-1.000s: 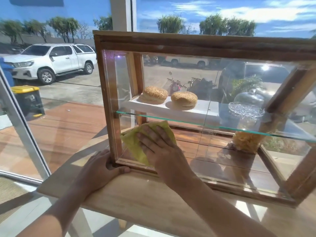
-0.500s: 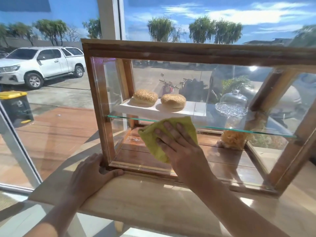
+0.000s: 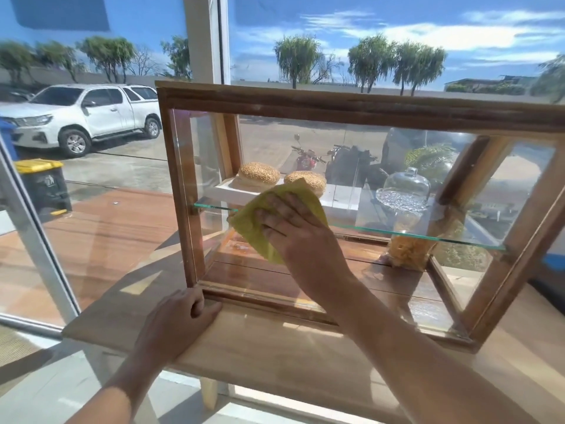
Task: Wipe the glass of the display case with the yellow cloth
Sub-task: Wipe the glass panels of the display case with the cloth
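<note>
A wooden-framed display case with clear glass panes [image 3: 351, 101] fills the centre and right of the frame, standing on a pale wooden tabletop [image 3: 275, 356] that runs across the lower middle. Inside, on the upper level left of centre, two sesame-topped round buns [image 3: 259, 175] sit on a white tray, and a clear glass cake dome [image 3: 406, 188] stands right of centre.

The right hand [image 3: 301, 237], at the centre of the frame, lies flat with fingers spread and presses the folded yellow cloth [image 3: 253, 228] against the front glass, about level with the inner glass shelf. The left hand [image 3: 180, 319], lower left of centre, rests on the tabletop at the case's bottom left corner, fingers loosely curled against the frame with the thumb along its lower rail; it braces rather than grips.

Likely risks: a hard push on the pane could slide the case along the smooth top if the bracing hand slackens. The cloth is held only by palm pressure, so it may bunch or slip out, leaving bare fingers to smear the glass.
</note>
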